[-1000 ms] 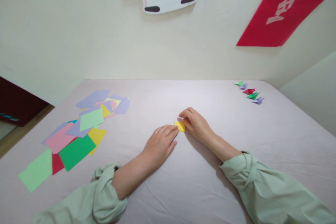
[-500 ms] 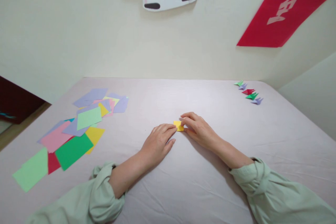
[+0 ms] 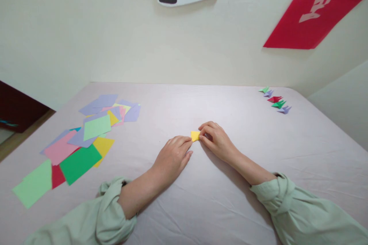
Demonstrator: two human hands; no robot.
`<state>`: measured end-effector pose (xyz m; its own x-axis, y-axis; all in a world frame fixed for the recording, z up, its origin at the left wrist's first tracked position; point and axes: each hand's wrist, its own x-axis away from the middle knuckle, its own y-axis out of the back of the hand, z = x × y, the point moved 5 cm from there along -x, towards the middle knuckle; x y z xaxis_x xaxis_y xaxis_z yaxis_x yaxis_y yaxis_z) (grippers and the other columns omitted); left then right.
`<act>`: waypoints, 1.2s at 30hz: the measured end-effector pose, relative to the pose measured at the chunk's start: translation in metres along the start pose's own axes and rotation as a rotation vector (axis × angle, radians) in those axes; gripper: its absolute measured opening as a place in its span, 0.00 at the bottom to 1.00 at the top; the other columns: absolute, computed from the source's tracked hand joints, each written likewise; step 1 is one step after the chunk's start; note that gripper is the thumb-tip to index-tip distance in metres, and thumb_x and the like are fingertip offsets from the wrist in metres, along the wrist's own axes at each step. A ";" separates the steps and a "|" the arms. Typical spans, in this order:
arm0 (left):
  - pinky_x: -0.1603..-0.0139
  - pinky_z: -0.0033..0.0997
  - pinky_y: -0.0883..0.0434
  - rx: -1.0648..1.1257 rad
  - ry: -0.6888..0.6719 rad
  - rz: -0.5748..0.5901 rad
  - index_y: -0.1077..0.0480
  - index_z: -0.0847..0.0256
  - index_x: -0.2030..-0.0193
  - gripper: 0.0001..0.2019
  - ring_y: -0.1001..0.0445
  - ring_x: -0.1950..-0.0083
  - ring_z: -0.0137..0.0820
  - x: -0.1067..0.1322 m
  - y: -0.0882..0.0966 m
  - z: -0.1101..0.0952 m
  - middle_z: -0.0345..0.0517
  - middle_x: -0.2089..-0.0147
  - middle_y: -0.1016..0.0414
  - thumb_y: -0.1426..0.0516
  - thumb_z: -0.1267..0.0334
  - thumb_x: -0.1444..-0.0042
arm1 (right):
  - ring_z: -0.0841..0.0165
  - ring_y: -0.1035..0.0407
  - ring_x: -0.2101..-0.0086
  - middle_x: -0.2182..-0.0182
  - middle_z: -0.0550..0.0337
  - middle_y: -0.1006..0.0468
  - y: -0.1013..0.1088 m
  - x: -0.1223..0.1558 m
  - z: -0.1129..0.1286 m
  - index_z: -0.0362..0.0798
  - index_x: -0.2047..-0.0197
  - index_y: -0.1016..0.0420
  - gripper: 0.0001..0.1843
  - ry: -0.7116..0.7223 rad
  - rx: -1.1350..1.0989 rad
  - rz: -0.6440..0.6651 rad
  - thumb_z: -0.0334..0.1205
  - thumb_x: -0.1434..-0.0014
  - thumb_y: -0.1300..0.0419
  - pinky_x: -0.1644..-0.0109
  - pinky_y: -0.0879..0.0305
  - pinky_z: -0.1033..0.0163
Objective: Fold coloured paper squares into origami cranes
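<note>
Between my hands, on the light cloth, lies a small folded piece of yellow paper. My left hand rests low on the surface, its fingertips holding down the paper's left corner and its thumb apart. The thumb and index finger of my right hand pinch the right edge, partly covering it. The visible paper tapers towards the bottom, with a corner turned over.
Loose coloured paper sheets overlap on the left of the cloth-covered table. Several small folded paper figures stand in a row at the far right. Behind the table rises a wall with a red hanging.
The yellow paper has gone from a rectangular outline to a tapered one as my right fingers folded it. My left hand has stayed nearly in place; the view has shifted slightly.
</note>
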<state>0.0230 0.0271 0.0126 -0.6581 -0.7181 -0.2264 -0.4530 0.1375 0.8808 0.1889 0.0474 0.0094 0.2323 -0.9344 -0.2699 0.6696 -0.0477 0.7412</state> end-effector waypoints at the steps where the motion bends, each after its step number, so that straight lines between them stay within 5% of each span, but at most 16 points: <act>1: 0.41 0.43 0.32 -0.014 -0.010 0.004 0.32 0.63 0.45 0.14 0.31 0.43 0.38 0.000 0.000 -0.001 0.51 0.44 0.27 0.47 0.66 0.36 | 0.63 0.33 0.57 0.58 0.56 0.26 0.000 0.000 0.001 0.49 0.68 0.30 0.06 -0.006 0.005 -0.007 0.30 0.41 0.42 0.50 0.39 0.55; 13: 0.43 0.45 0.32 -0.212 -0.054 0.079 0.35 0.63 0.41 0.18 0.31 0.43 0.40 0.000 -0.004 -0.006 0.52 0.45 0.28 0.47 0.66 0.37 | 0.63 0.34 0.58 0.59 0.55 0.26 -0.006 -0.001 0.006 0.48 0.69 0.32 0.06 -0.036 0.066 -0.029 0.28 0.43 0.42 0.51 0.39 0.56; 36: 0.42 0.45 0.33 -0.249 -0.020 0.128 0.37 0.63 0.41 0.18 0.32 0.42 0.42 0.005 -0.002 -0.012 0.55 0.42 0.30 0.47 0.66 0.38 | 0.62 0.35 0.58 0.60 0.54 0.27 -0.006 -0.002 0.007 0.49 0.70 0.34 0.07 -0.064 0.062 -0.045 0.28 0.43 0.44 0.52 0.38 0.55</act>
<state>0.0273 0.0151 0.0147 -0.7136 -0.6914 -0.1127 -0.2053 0.0526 0.9773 0.1792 0.0475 0.0099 0.1561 -0.9513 -0.2657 0.6329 -0.1102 0.7664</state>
